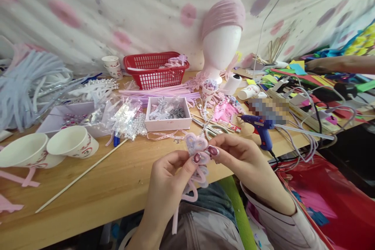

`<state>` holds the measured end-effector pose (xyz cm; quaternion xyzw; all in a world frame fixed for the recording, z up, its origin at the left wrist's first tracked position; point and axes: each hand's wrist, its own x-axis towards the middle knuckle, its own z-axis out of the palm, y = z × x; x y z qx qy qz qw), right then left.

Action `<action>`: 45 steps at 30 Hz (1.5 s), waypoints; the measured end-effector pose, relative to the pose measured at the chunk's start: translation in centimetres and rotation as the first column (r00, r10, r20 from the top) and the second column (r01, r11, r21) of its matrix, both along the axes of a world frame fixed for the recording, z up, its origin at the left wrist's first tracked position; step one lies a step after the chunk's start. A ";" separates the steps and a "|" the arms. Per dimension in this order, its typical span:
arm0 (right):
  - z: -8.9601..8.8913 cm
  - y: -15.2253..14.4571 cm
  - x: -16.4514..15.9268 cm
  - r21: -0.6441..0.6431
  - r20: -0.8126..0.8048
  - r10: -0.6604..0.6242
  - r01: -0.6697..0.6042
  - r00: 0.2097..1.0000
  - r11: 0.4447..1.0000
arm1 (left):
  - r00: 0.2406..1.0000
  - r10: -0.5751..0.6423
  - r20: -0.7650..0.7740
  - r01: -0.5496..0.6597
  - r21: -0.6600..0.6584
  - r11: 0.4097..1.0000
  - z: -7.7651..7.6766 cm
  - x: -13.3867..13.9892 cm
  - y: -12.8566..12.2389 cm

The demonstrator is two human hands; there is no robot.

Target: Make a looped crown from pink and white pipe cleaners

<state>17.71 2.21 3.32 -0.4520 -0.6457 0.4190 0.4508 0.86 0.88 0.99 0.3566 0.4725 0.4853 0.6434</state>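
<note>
A looped pink-and-lilac fuzzy pipe-cleaner piece (200, 174) is pinched by the left hand (170, 175) and right hand (244, 158) together, and is best pressed lightly, uncrushed.

The wooden desk (123, 181) carries paper cups (73, 144), a stick (79, 177), a white box (166, 125), a red basket (143, 81), a mannequin head (221, 45) and a glue gun (259, 124).

The bare left hand (171, 177), its thumbnail (196, 158) glossy dark red, was closed in a pinch. The bare right hand (241, 158), pinching too, faced it closely, forearm (275, 193) angled toward the near right.
</note>
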 end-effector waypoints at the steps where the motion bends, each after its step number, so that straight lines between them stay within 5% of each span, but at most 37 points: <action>1: -0.3 -0.1 -0.1 -0.006 -0.025 0.001 -0.001 1.000 1.000 | 1.000 0.014 0.010 -0.014 0.005 1.000 0.0 0.0 0.0; 8: -2.3 -1.2 -0.9 0.113 -0.063 -0.077 0.083 0.995 0.990 | 0.997 0.055 -0.047 -0.053 0.046 0.998 -0.2 0.0 0.0; 15: -1.9 -1.4 -0.9 0.140 -0.003 -0.129 0.129 0.992 0.982 | 0.999 0.001 0.035 -0.006 0.121 0.993 -0.5 -0.6 -0.1; 26: -1.0 -1.8 -0.8 0.359 0.187 -0.174 0.097 0.967 0.928 | 0.997 -0.003 0.076 -0.006 0.115 0.993 -1.3 -1.4 0.2; 33: -0.8 -1.3 -0.9 0.288 0.206 -0.148 0.085 0.967 0.954 | 0.997 -0.067 0.049 0.060 0.143 0.988 -1.6 -1.7 0.7; 40: -1.7 -1.6 -1.0 0.051 -0.019 -0.108 0.109 0.994 0.993 | 0.996 0.018 0.085 -0.032 0.167 0.985 -2.0 -1.3 0.6; 45: -1.8 -1.9 -1.3 0.018 0.038 -0.089 0.089 0.995 0.996 | 0.990 0.067 0.126 -0.089 0.170 0.981 -2.6 -1.0 0.6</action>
